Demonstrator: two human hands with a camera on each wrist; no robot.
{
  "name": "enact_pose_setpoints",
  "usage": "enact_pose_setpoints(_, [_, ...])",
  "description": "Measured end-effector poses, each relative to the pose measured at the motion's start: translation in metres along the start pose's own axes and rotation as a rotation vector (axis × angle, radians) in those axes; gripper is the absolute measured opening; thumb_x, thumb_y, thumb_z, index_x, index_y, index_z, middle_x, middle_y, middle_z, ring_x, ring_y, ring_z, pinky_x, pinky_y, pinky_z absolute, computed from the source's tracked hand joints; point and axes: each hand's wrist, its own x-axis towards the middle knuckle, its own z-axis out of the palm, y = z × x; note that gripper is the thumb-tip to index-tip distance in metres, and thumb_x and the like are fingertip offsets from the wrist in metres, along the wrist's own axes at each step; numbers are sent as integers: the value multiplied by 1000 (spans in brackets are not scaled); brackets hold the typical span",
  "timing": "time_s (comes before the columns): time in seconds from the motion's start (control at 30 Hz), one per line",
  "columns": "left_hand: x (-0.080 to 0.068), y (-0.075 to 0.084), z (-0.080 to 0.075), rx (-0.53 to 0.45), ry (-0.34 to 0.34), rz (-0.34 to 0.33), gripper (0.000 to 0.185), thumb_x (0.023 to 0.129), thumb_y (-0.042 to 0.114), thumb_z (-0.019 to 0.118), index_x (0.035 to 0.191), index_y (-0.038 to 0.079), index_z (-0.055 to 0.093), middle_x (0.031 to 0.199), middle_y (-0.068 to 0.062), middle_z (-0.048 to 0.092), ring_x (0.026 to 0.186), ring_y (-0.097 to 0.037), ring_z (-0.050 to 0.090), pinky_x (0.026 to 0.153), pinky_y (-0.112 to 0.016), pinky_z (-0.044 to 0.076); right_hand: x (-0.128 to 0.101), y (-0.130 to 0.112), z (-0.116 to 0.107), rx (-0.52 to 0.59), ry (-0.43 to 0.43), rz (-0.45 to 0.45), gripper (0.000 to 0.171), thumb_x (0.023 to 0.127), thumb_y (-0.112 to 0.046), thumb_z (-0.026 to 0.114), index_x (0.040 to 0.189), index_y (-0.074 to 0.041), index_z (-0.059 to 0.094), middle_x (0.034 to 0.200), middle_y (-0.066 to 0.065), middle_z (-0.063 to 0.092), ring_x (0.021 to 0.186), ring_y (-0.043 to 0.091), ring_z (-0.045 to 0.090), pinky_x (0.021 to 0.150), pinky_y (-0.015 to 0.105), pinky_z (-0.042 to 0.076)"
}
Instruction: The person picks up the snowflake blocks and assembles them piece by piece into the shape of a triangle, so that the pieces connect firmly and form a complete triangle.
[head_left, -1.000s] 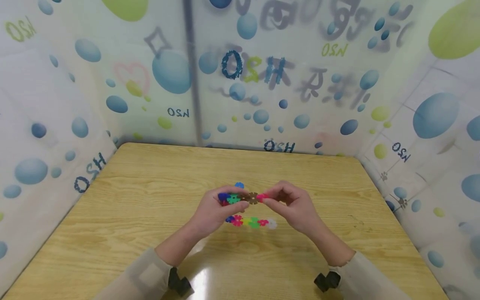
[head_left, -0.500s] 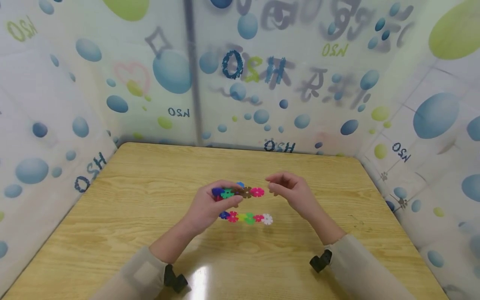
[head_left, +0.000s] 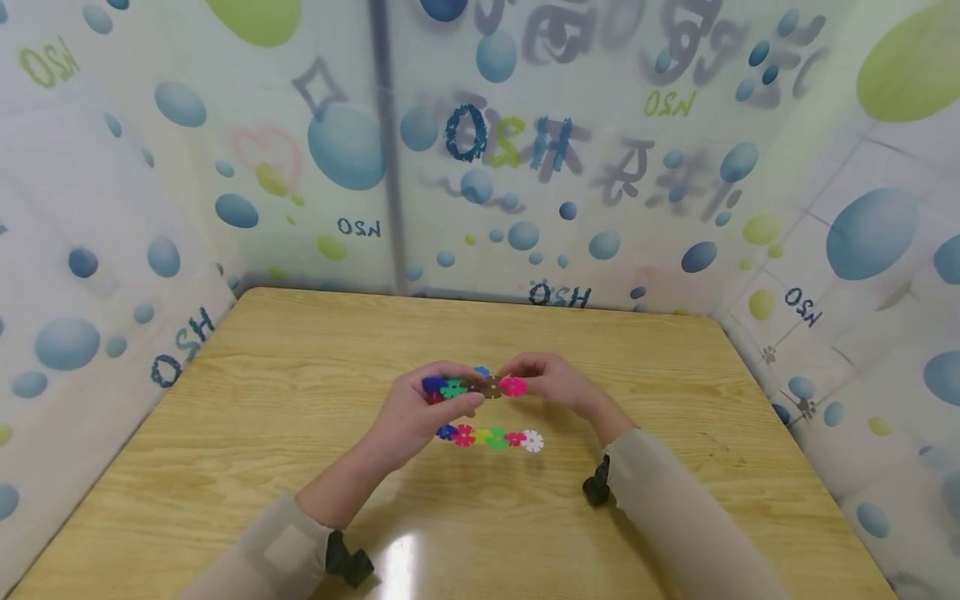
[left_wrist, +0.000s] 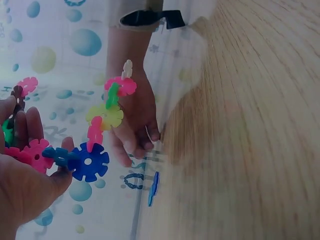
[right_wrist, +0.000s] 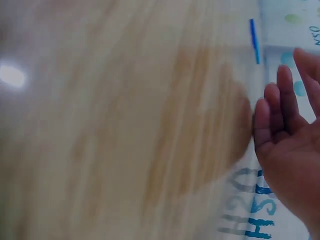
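My left hand (head_left: pixel 423 408) pinches a short chain of snowflake pieces (head_left: pixel 472 387), held up above the wooden table (head_left: pixel 225 433). It has blue, green, brown and pink flowers clicked together. My right hand (head_left: pixel 551 385) reaches toward the pink end; its fingers look loose and straight, holding nothing. A second chain (head_left: pixel 491 437) lies flat on the table, just under my hands, and it looks finished. One lone blue piece (left_wrist: pixel 153 188) sits farther back. I think the held chain needs more pieces.
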Motion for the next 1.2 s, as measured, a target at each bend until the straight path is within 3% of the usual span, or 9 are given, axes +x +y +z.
enact_pose_setpoints(0.17, [1, -1, 0, 5, 5, -15, 30, 101, 24, 83, 129, 15, 77, 132, -10, 75, 106, -25, 79, 92, -34, 67, 9, 2, 0, -123, -113, 23, 29, 110, -24, 65, 138, -26, 72, 144, 0, 69, 138, 29, 56, 122, 57, 43])
enact_pose_setpoints(0.33, [2, -2, 0, 11, 8, -14, 31, 101, 26, 83, 129, 15, 77, 131, -11, 75, 105, -25, 79, 91, -33, 67, 9, -4, 1, -220, -146, 37, 41, 108, -31, 71, 148, -27, 66, 164, 6, 55, 159, 38, 40, 132, 70, 27])
enact_pose_setpoints(0.43, [2, -2, 0, 11, 5, -8, 31, 101, 26, 83, 129, 15, 77, 129, -11, 75, 103, -25, 79, 90, -33, 67, 10, -5, 2, -280, -162, 32, 43, 107, -34, 72, 148, -28, 67, 162, 6, 54, 154, 35, 43, 130, 68, 31])
enact_pose_setpoints(0.57, [3, -4, 1, 3, -1, 1, 30, 101, 24, 83, 129, 13, 76, 125, -11, 75, 101, -25, 79, 89, -33, 67, 14, -3, 1, -340, -200, -35, 39, 108, -32, 70, 145, -24, 71, 145, 5, 62, 131, 24, 51, 117, 55, 42])
enact_pose_setpoints(0.7, [3, -4, 4, 7, -1, -4, 30, 101, 24, 82, 129, 13, 76, 123, -11, 75, 100, -24, 78, 88, -33, 67, 17, 2, 0, -367, -203, -66, 36, 108, -31, 70, 142, -22, 74, 137, 4, 65, 122, 20, 52, 108, 46, 44])
enact_pose_setpoints(0.9, [2, -3, 6, 13, 2, -15, 29, 101, 23, 82, 128, 13, 76, 123, -11, 76, 102, -28, 79, 89, -39, 68, 17, 6, 0, -313, -192, -19, 29, 106, -32, 73, 133, -23, 74, 133, 3, 63, 127, 22, 53, 115, 52, 44])
enact_pose_setpoints(1.07, [2, -2, 6, 14, 1, -25, 31, 101, 23, 82, 130, 14, 76, 126, -12, 74, 104, -31, 79, 91, -40, 68, 16, 3, 4, -255, -200, -66, 30, 107, -27, 73, 136, -21, 66, 142, 4, 67, 143, 30, 56, 127, 62, 38])
enact_pose_setpoints(1.2, [2, -3, 6, 30, 2, -32, 32, 101, 25, 83, 131, 15, 76, 130, -13, 73, 103, -28, 79, 91, -37, 68, 15, 1, 6, -311, -177, -75, 33, 108, -28, 71, 141, -23, 66, 146, 3, 65, 146, 30, 53, 128, 64, 36])
